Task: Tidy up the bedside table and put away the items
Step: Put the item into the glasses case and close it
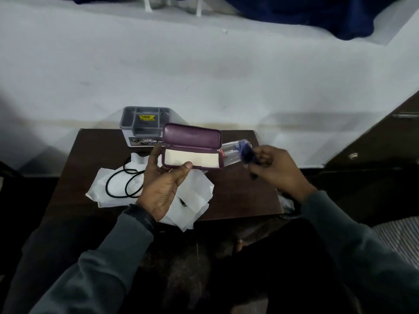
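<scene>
At the centre of the frame the left hand [163,186] grips an open purple case [192,138], thumb curled over its front edge. Just right of it, the right hand [276,171] pinches a blurred dark blue item [248,154]. Below them, on the brown bedside table [238,191], lie white tissues [197,189] and a black cable [123,182], with a grey organizer [145,121] behind.

One open purple case [192,143]. Behind it, one grey organiser box [145,123]. Left of it, one coiled black cable [123,182]. Beneath it, at least two crumpled white tissues [195,196]. Right of it, one clear packet [231,150] and one blurred dark item [248,155]. Two hands: left hand [163,189], right hand [272,171].
</scene>
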`<state>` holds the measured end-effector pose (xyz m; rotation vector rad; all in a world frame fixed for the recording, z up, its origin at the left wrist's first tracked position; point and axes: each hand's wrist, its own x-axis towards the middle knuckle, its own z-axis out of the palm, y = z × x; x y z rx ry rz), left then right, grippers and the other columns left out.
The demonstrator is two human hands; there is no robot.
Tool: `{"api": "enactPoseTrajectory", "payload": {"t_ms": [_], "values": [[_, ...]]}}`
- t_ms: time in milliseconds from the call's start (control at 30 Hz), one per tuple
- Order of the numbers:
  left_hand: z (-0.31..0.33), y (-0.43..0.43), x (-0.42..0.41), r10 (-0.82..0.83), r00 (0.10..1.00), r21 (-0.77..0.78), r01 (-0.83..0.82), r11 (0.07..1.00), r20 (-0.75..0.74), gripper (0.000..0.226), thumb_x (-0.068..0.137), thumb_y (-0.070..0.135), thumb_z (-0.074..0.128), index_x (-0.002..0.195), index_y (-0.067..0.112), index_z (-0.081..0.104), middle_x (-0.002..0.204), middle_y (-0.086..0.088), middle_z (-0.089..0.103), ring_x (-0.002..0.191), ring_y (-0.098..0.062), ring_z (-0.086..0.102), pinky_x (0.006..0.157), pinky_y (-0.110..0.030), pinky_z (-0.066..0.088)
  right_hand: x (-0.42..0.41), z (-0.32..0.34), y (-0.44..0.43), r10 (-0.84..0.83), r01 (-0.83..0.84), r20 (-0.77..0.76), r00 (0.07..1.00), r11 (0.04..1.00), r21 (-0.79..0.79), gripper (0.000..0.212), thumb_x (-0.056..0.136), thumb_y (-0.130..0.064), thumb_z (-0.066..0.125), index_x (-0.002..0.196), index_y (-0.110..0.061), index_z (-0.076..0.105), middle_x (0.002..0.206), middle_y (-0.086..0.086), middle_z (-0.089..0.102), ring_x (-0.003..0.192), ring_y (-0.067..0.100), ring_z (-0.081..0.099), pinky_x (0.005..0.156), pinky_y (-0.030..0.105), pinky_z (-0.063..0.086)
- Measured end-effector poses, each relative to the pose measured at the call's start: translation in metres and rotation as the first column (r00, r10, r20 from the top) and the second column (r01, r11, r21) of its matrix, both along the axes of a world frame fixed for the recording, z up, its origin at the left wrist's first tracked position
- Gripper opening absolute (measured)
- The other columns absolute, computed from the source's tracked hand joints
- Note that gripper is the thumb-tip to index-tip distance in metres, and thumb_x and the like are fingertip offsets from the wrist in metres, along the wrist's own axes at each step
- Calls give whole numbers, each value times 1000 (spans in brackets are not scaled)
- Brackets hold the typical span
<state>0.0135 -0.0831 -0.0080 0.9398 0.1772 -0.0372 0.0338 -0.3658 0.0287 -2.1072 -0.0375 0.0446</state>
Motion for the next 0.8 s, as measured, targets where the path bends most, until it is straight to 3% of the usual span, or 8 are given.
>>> {"api": "enactPoseTrajectory", "payload": {"t_ms": [100, 167, 300, 367, 467, 600, 800], "values": [[0, -2, -1, -20, 1000, 24, 20, 1000, 1, 82, 82, -21, 70, 150, 16, 45, 106, -4, 79, 104, -20, 75, 85, -31, 61, -1, 36, 26, 137, -118, -20, 990, 907, 404, 24, 83, -18, 82, 105, -26, 79, 108, 4, 80, 102, 24, 76, 84, 30, 61], [0, -3, -2, -23, 1000, 25, 24, 999, -7, 87, 77, -17, 76, 150, 19, 46, 104, -5, 80, 101, -19, 76, 81, -30, 61, 0, 53, 42, 211, -186, -7, 977, 874, 450, 24, 85, -17, 81, 109, -22, 79, 109, 7, 79, 99, 25, 77, 80, 31, 61], [3, -6, -5, -52, 999, 72, 52, 996, 6, 79, 65, -7, 86, 128, 33, 60, 101, -7, 80, 101, -19, 76, 81, -29, 61, 8, 65, 70, 237, -238, 106, 966, 971, -7, 31, 80, -13, 87, 108, -25, 79, 87, -14, 77, 83, 3, 73, 77, 23, 59], [5, -7, -6, -64, 998, 78, 62, 995, 21, 84, 63, -8, 89, 129, 34, 59, 102, -8, 80, 100, -20, 76, 82, -30, 61, 9, 66, 82, 307, -258, 218, 926, 939, -227, 35, 79, -13, 87, 111, -23, 77, 91, -13, 73, 84, -1, 69, 77, 16, 53], [9, -10, -7, -73, 997, 53, 72, 996, 30, 87, 59, 0, 85, 136, 31, 55, 103, -10, 80, 95, -20, 76, 86, -32, 62, 9, 62, 97, 441, -246, 274, 855, 809, -534, 32, 80, -22, 86, 110, -24, 76, 101, -6, 69, 90, 9, 64, 74, 14, 45], [10, -11, -7, -91, 995, 32, 89, 995, 45, 83, 62, -4, 81, 133, 31, 55, 100, -8, 81, 92, -17, 77, 83, -29, 62, 7, 56, 108, 449, -244, 238, 861, 775, -582, 32, 80, -21, 85, 110, -17, 75, 104, 1, 68, 91, 20, 65, 78, 34, 52], [9, -11, -6, -73, 995, 38, 71, 997, 61, 77, 65, -12, 85, 121, 36, 62, 100, -7, 80, 93, -18, 77, 79, -28, 61, 8, 54, 106, 467, -266, 199, 862, 749, -606, 33, 84, -17, 81, 117, -13, 76, 110, 5, 68, 99, 24, 65, 87, 40, 53]]}}
